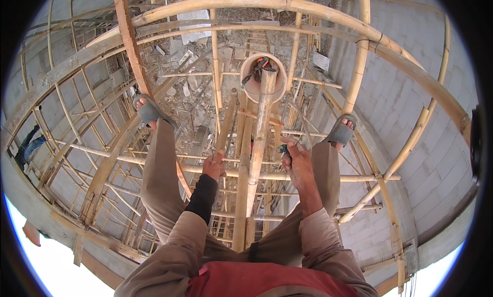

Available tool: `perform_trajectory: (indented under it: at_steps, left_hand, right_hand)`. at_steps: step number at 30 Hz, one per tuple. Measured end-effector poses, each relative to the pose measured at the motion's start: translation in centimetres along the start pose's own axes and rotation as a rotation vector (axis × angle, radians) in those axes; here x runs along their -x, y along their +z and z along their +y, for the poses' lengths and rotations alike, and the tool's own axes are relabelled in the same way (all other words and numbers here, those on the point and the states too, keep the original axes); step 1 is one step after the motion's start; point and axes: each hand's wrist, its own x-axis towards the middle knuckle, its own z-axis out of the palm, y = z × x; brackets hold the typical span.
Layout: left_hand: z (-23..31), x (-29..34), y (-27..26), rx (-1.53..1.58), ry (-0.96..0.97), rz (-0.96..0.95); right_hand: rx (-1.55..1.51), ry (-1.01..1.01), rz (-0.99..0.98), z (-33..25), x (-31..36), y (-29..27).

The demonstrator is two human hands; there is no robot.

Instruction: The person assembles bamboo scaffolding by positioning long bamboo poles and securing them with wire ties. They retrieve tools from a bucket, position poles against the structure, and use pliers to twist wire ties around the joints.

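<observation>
Between my spread legs, both hands are near an upright bamboo pole [260,135]. My left hand [214,166], with a black sleeve at the wrist, is closed left of the pole; what its fingers hold, if anything, is too small to make out. On the pole's other side, my right hand [299,163] closes on a small dark-green object [282,149] of unclear kind. Beyond the hands a pale bucket [280,85] holds dark tools, one with an orange part [262,62]. The pole's top end overlaps the bucket in view.
My sandalled feet [150,111] [341,130] rest on bamboo scaffolding high above rubble-strewn ground [190,86]. A thick horizontal bamboo pole [251,2] crosses ahead. A reddish timber [129,45] rises at left. A block wall [426,158] stands right. Another person's blue-clad leg [34,145] shows far left.
</observation>
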Motion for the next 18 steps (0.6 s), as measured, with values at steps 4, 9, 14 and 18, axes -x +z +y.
perform_trajectory:
  at_steps: [4, 9, 14, 18]
  left_hand:
    - [1.8, 4.9, 0.7, -0.015, 0.003, -0.061]
    - [1.5, 8.6, 3.2, 0.1, -0.023, -0.267]
    - [1.2, 9.2, 8.6, 0.104, -0.03, -0.461]
    - [1.6, 6.2, 10.1, -0.075, -0.007, -0.767]
  right_hand:
    - [0.049, -0.005, -0.052, 0.9, -0.3, 0.2]
    - [0.132, 0.048, -0.029, 1.1, -0.8, 2.1]
    - [0.159, 0.026, 0.072, 0.4, -3.6, 4.1]
    - [0.193, -0.155, 0.181, -0.6, -4.7, 4.0]
